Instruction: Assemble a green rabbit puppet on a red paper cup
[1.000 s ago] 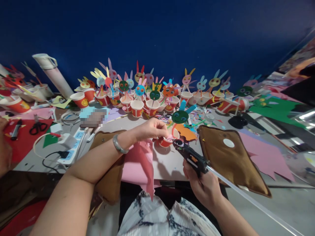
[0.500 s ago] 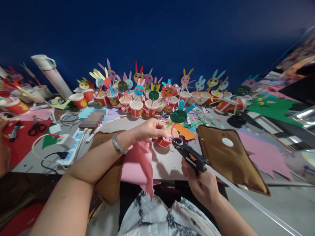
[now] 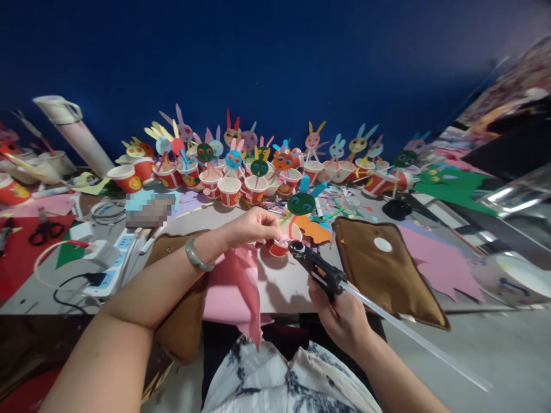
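Note:
A paper cup (image 3: 275, 250), red and white, stands on the table in front of me, with a green paper rabbit head (image 3: 301, 203) with blue ears rising from it. At its rim, my left hand (image 3: 262, 225) pinches a small pink paper piece (image 3: 284, 241), partly hidden by the fingertips. My right hand (image 3: 338, 312) is wrapped round a black hot glue gun (image 3: 321, 268), whose nozzle points at the cup close to the pink piece. A long clear glue stick (image 3: 413, 335) sticks out of the gun's back. Under my left forearm lies a pink paper sheet (image 3: 232, 292).
Several rabbit cups (image 3: 229, 190) line the back. Brown cushions lie either side, the right one (image 3: 387, 269) in full view. At left are a power strip (image 3: 116, 264), scissors (image 3: 46, 229) and a thermos (image 3: 81, 135). Paper scraps (image 3: 340, 203) lie behind the cup.
The view has swung slightly right, so the scene sits further left. Both hands keep nearly the same places at the cup, the glue gun's nozzle still beside the pink piece.

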A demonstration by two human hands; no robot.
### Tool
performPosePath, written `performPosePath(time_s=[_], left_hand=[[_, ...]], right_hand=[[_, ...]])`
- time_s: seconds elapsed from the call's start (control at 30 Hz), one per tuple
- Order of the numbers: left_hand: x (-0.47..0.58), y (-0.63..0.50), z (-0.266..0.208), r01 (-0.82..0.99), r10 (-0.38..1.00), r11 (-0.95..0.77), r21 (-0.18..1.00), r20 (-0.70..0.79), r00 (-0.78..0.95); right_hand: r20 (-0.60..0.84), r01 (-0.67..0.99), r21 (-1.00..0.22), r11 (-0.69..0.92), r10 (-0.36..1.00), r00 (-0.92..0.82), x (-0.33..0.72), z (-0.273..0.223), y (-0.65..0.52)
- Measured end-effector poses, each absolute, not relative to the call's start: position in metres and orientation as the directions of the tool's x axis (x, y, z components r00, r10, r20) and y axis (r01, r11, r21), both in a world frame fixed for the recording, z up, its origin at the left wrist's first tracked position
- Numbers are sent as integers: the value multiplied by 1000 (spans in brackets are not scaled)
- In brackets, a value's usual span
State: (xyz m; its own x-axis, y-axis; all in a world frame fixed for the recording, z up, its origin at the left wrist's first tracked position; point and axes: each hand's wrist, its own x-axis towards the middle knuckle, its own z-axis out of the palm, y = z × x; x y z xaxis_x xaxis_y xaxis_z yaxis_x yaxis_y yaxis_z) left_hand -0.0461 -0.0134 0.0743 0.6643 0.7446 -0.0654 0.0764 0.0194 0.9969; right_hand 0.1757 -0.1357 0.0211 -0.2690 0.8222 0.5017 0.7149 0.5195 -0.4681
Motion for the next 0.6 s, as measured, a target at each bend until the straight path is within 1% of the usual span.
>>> performPosePath(time_s=[0.1,0.17,0.2,0.27,0.3,0.33,0.37,0.4,0.53,0.6], left_hand=[[-47,-10,71,66,751,17,998,-56,658],[-48,-8,72,59,764,20,998,-54,643],[-49,-6,72,61,769,21,998,-55,637],[-51,-4,75,69,781,24,997,-62,621],[-52,-3,76,76,788,27,997,-68,612],[-53,-2,77,83,795,30,996,-74,602],[-55,-1,77,90,801,36,995,-82,593],[-56,1,78,99,807,41,994,-92,583],[-61,7,76,153,839,55,987,-129,529],[-62,9,73,163,846,66,984,-142,514]], right_hand=[[504,701,-500,509,829,-243,182,18,-140],[509,728,-520,446,847,-155,194,16,-142],[509,765,-521,378,857,-77,202,15,-141],[479,854,-488,182,873,88,221,16,-136],[439,890,-451,69,885,154,231,17,-131],[377,915,-402,-4,910,170,241,18,-124],[329,936,-349,-42,930,165,250,19,-116],[276,955,-294,-51,952,136,257,20,-107],[171,998,-36,-50,984,56,271,19,-73],[126,998,50,-27,992,20,272,15,-63]])
